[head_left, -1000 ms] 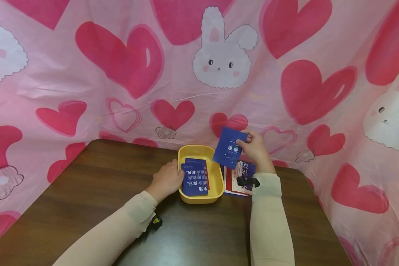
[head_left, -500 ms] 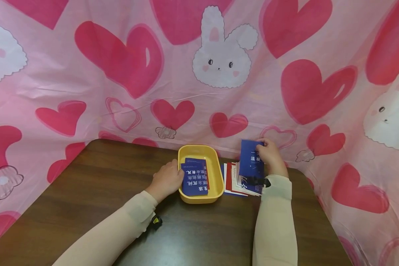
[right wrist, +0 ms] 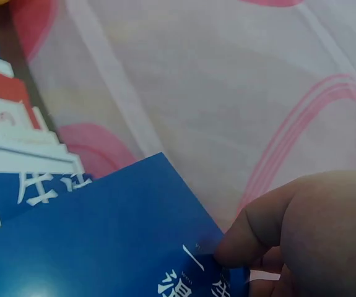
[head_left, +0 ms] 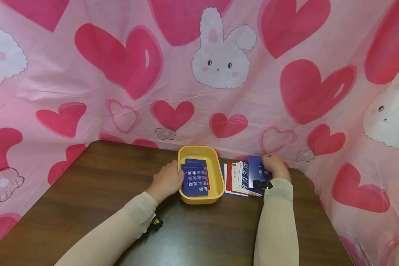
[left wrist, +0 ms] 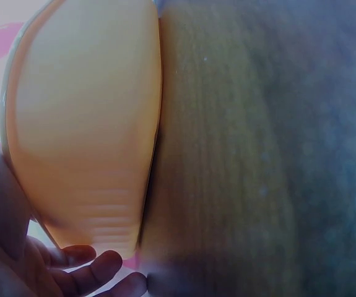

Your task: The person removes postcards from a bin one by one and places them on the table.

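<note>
My right hand (head_left: 276, 166) pinches a blue card (head_left: 255, 170) with white characters by its far right edge, thumb on top. In the right wrist view this card (right wrist: 103, 241) overlaps the end of a fanned row of cards (right wrist: 17, 136) in white, red and blue. My left hand (head_left: 167, 179) grips the left wall of a yellow plastic tub (head_left: 200, 200); in the left wrist view the fingers (left wrist: 106, 265) curl at the tub's end. Inside the tub lie several blue cards (head_left: 195, 181) with white characters, and a red edge shows beneath them.
The fanned row (head_left: 231, 179) lies on the brown wooden table (head_left: 199, 236), just right of the tub. A pink cloth (head_left: 173, 85) with hearts and rabbits hangs along the table's back and sides.
My right hand has carried the blue card from beside the tub's upper right, rightward and down onto the right end of the fanned row. The left hand and tub have stayed in place.
</note>
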`<state>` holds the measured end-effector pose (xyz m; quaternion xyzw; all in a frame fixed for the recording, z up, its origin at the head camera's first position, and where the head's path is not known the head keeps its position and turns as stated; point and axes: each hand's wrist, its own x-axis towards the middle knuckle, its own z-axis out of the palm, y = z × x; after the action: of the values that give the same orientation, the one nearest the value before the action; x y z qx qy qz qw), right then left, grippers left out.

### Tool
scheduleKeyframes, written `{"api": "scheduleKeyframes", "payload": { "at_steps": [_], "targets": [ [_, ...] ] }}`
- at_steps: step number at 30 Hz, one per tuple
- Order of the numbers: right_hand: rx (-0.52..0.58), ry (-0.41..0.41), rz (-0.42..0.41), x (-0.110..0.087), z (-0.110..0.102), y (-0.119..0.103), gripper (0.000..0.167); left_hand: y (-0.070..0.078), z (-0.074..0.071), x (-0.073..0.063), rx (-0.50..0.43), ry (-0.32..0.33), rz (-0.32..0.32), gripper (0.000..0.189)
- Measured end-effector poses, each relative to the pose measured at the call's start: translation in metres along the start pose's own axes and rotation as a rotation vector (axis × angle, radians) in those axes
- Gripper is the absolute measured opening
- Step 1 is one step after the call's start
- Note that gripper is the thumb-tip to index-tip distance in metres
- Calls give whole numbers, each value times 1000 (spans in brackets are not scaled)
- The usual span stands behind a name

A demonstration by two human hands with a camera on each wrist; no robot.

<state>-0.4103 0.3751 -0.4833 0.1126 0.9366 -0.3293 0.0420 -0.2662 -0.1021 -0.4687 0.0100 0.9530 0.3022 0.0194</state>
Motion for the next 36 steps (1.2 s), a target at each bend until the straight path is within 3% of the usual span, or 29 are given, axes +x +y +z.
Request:
{"api": "scheduleKeyframes", "payload": {
  "at_steps": [6,15,21,33,36],
  "targets": [
    [-52,-57,-8,12,12,12,34,0,0,0,-5,-6,-6,44],
    [-160,-68,-32,2,20,7,36,1,1,2,-4,-8,-6,46],
    [-150,-79,-6,-3,22,3,40,0,1,2,2,0,-2,44],
    [-150,-42,53,-3,25,1,28,0,1,1,0,-3,-4,47],
    [-162,-11,58,-12,23,-7,34,0,1,0,-4,-5,-2,47]
  ]
}}
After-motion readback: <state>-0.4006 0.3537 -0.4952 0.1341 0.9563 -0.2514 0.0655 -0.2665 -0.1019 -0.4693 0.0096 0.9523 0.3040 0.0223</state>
